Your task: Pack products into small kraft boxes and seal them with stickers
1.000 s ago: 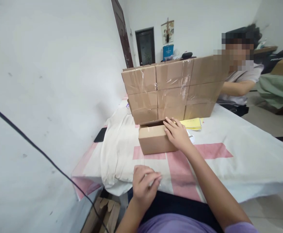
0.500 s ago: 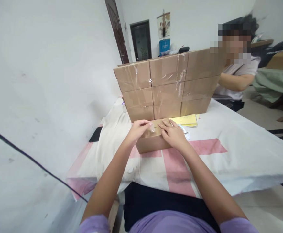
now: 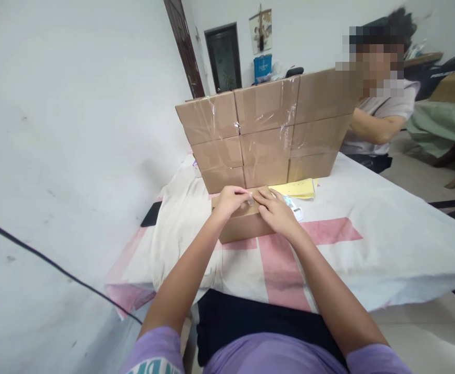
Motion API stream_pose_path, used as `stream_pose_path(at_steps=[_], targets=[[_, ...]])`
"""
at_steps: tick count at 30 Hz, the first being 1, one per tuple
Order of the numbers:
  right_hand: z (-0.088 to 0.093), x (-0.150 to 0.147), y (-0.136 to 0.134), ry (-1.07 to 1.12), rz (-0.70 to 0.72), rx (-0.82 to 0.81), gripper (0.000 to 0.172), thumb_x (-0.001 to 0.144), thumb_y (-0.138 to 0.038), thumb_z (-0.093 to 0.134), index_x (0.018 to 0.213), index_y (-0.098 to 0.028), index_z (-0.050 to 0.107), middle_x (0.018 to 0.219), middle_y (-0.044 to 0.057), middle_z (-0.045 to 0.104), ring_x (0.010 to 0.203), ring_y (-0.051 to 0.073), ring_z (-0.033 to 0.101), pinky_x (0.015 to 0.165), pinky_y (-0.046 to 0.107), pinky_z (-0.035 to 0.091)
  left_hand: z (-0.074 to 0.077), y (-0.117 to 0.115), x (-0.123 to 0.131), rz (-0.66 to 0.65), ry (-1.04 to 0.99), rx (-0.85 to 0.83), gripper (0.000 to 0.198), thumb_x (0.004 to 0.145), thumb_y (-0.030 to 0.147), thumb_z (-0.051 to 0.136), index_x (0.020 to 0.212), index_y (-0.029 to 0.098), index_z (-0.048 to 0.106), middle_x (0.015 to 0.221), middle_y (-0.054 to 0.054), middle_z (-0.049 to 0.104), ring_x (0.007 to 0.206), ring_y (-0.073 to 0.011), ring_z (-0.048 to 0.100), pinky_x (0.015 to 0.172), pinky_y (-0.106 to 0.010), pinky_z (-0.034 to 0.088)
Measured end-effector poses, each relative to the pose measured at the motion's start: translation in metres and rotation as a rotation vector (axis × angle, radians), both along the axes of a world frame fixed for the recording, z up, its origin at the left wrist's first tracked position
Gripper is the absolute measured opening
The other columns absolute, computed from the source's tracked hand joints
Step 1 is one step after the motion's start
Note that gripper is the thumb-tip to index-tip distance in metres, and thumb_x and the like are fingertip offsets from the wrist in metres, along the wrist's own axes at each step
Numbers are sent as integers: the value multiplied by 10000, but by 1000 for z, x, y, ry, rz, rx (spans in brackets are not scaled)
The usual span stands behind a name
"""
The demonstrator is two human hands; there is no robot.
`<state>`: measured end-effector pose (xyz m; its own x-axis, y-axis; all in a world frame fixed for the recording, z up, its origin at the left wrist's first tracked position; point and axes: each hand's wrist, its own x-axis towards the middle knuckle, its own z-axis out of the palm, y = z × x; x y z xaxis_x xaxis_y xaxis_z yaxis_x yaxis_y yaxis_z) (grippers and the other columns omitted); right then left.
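A closed cardboard box (image 3: 243,228) lies on the cloth-covered table in front of me. Over its top, my left hand (image 3: 231,200) pinches a small piece of clear tape (image 3: 251,198) between thumb and fingertips. My right hand (image 3: 276,210) rests on the right part of the box top, its fingers spread and pressed flat against the cardboard. Much of the box's top and right end is hidden under my hands.
Just behind the box stands a stack of taped cardboard boxes (image 3: 266,135). Yellow paper (image 3: 295,189) and a small white-and-blue packet (image 3: 295,209) lie to the right. A black phone-like object (image 3: 152,214) is at left. Beyond the stack, at right, sits another person (image 3: 383,114).
My left hand has shifted right along the box top with the clear tape, nearer to my right hand. The right hand stays in place on the box.
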<state>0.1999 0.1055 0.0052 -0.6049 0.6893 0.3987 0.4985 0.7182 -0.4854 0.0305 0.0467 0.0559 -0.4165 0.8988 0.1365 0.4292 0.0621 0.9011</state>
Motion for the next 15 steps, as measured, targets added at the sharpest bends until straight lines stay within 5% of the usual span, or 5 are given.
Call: stream_pose_path(at_steps=[15], targets=[[10,-2,-10,3,-25,-72,521,968,-216,441,1447,-252,643,1593,44,509,1539,385,304,1231,602,355,-23,2,1,50,277,6,100,827,309,732,864,233,786,909,-24,791,857,-179,708,764,-290,504]])
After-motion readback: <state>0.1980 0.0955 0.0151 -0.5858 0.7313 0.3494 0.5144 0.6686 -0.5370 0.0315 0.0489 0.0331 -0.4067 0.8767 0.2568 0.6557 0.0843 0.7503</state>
